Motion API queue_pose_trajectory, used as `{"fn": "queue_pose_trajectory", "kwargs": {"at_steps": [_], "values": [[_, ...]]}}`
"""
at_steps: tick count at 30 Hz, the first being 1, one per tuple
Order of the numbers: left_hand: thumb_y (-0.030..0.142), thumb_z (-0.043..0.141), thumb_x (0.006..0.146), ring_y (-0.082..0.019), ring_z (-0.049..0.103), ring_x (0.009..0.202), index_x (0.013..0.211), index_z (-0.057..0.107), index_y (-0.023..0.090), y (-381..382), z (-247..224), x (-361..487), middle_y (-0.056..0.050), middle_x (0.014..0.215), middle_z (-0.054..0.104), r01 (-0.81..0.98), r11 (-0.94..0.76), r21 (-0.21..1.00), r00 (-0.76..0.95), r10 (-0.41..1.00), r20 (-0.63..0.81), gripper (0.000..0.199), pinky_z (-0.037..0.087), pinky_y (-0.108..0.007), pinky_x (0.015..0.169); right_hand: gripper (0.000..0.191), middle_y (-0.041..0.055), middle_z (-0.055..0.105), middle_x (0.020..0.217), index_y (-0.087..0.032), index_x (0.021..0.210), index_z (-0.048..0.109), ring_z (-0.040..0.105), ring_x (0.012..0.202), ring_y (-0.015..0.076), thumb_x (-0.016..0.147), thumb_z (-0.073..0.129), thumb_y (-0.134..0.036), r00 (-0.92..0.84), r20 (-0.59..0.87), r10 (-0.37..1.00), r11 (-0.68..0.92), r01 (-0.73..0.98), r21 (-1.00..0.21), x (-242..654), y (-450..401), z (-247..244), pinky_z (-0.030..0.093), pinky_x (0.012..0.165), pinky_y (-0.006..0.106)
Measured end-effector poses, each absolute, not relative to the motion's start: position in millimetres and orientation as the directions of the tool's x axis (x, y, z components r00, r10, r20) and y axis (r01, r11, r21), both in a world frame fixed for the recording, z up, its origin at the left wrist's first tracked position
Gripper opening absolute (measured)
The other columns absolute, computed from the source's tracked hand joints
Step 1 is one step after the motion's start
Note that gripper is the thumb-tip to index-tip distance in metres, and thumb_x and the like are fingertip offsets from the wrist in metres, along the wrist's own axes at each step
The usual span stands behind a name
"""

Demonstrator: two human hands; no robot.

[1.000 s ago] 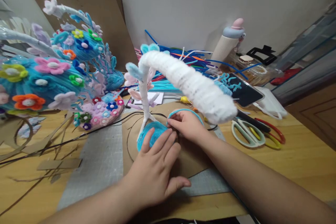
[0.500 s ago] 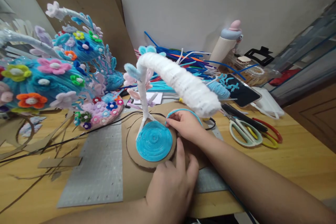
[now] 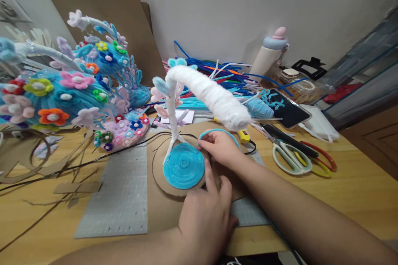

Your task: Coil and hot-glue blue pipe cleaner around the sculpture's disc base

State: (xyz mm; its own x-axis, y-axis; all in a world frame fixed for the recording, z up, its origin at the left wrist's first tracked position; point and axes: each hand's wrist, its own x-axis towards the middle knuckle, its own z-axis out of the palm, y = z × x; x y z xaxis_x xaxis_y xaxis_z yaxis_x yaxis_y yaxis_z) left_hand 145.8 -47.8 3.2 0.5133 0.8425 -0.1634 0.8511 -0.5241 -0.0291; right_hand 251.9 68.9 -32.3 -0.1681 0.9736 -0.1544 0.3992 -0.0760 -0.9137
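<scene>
- Wooden table, lower frame; grey wall above.
- Blue coiled disc at centre, on round cardboard.
- Right hand, centre: pinching blue strand.
- Left hand, lower centre: index near disc's right edge; cannot tell its grip.

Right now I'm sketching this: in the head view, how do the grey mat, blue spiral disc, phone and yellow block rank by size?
1. Grey mat, largest though partly covered
2. Blue spiral disc and phone: too alike to rank
3. Yellow block, smallest
</scene>
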Motion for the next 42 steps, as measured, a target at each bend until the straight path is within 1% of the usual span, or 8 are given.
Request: {"fn": "queue_pose_trajectory", "kwargs": {"at_steps": [6,9,25,33,36,38,40,42], "values": [[0.068,0.074,0.059,-0.032,0.07,0.063,0.136,0.047,0.017,-48,4,148,-0.036,0.149,0.014,0.867,-0.497,0.025,0.485,0.833,-0.266,0.096,0.054,-0.038,0.045,0.014,0.0017,0.073,0.075,-0.019,0.067,0.063,0.067,0.073,0.0158,0.08,0.057,-0.023,-0.16,-0.165,0.973,-0.086,0.412,-0.907,250,68,-27,0.049,0.074,0.028],[0.069,0.074,0.058,-0.031,0.07,0.062,0.141,0.041,0.017,-49,3,148,-0.035,0.149,0.011,0.871,-0.49,0.025,0.476,0.831,-0.289,0.103,0.055,-0.038,0.045,0.014,0.0019,0.073,0.075,-0.019,0.068,0.063,0.067,0.073,0.0157,0.08,0.057,-0.022,-0.16,-0.173,0.972,-0.093,0.416,-0.904,250,68,-26,0.049,0.074,0.028],[0.069,0.073,0.06,-0.029,0.07,0.058,0.143,0.039,0.012,-49,3,146,-0.036,0.147,0.009,0.864,-0.503,-0.011,0.481,0.834,-0.271,0.106,0.055,-0.037,0.044,0.015,0.0007,0.073,0.073,-0.02,0.066,0.063,0.067,0.071,0.0149,0.08,0.057,-0.021,-0.167,-0.163,0.972,-0.081,0.412,-0.908,250,68,-24,0.05,0.072,0.026],[0.071,0.07,0.063,-0.027,0.069,0.055,0.144,0.037,0.008,-49,-1,145,-0.037,0.147,0.004,0.857,-0.515,-0.032,0.488,0.829,-0.271,0.107,0.055,-0.037,0.043,0.015,0.0008,0.072,0.071,-0.02,0.065,0.062,0.067,0.072,0.0152,0.078,0.055,-0.015,-0.169,-0.167,0.971,-0.085,0.41,-0.908,248,67,-21,0.049,0.071,0.026],[0.07,0.07,0.063,-0.028,0.069,0.056,0.141,0.041,0.009,-51,-1,139,-0.036,0.148,0.007,0.838,-0.545,-0.033,0.522,0.818,-0.241,0.103,0.055,-0.038,0.043,0.015,0.0014,0.072,0.073,-0.02,0.066,0.062,0.067,0.072,0.0152,0.079,0.056,-0.018,-0.166,-0.169,0.972,-0.088,0.411,-0.907,248,67,-22,0.049,0.072,0.026],[0.066,0.07,0.066,-0.028,0.07,0.058,0.137,0.046,0.011,-52,-1,130,-0.033,0.15,0.012,0.8,-0.6,-0.013,0.584,0.784,-0.211,0.093,0.056,-0.038,0.043,0.015,0.0016,0.073,0.073,-0.02,0.066,0.062,0.067,0.072,0.0153,0.08,0.056,-0.021,-0.165,-0.169,0.972,-0.088,0.411,-0.907,249,67,-24,0.049,0.072,0.026],[0.059,0.069,0.073,-0.027,0.071,0.061,0.133,0.05,0.013,-52,-1,116,-0.028,0.15,0.022,0.732,-0.681,-0.008,0.672,0.723,-0.161,0.078,0.057,-0.038,0.045,0.015,0.002,0.073,0.074,-0.02,0.067,0.063,0.067,0.072,0.0156,0.079,0.056,-0.023,-0.165,-0.165,0.972,-0.084,0.412,-0.907,249,67,-25,0.049,0.072,0.027],[0.045,0.062,0.083,-0.026,0.07,0.064,0.131,0.052,0.013,-52,-2,101,-0.023,0.148,0.035,0.62,-0.783,-0.042,0.778,0.621,-0.094,0.059,0.057,-0.038,0.046,0.014,0.002,0.073,0.075,-0.019,0.066,0.063,0.067,0.073,0.0157,0.078,0.056,-0.022,-0.166,-0.159,0.973,-0.078,0.413,-0.908,250,67,-25,0.049,0.072,0.027]]}}
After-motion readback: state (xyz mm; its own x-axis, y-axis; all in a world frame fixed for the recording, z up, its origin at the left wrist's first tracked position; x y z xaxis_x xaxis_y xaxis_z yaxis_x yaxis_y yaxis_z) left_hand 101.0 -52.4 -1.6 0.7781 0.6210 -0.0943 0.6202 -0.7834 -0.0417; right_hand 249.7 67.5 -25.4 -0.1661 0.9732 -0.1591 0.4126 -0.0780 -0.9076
